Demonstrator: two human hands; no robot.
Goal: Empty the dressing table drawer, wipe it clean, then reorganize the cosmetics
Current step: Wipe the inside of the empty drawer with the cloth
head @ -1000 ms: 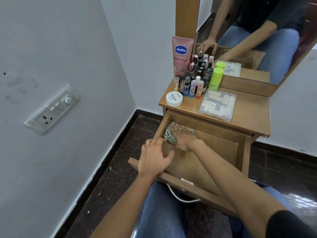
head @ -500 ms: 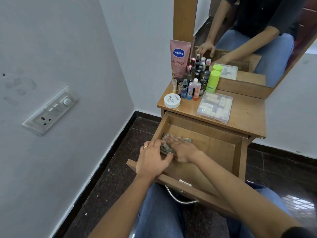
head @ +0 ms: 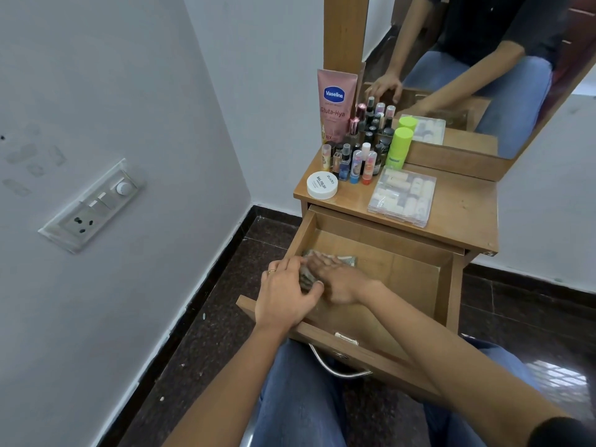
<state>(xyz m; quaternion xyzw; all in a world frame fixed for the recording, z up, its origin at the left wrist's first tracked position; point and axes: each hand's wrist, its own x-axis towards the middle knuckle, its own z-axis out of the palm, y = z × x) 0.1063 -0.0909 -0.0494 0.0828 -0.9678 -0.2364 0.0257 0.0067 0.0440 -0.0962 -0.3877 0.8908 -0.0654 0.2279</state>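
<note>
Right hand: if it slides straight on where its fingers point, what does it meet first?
Probably the drawer's left wall, close to the left hand; depth is unclear.

Light-brown wooden drawer (head: 403, 275) pulled out; crumpled grey-green patterned cloth (head: 346, 260) on its floor, left side. Small cosmetic bottles (head: 358, 159), pink tube (head: 335, 104), white round jar (head: 322, 185), clear plastic box (head: 403, 196) up on wooden tabletop (head: 461, 214).

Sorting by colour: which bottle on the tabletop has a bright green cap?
The green bottle at the cluster's right end, behind the clear box; the others' caps are dark, white or pink.
</note>
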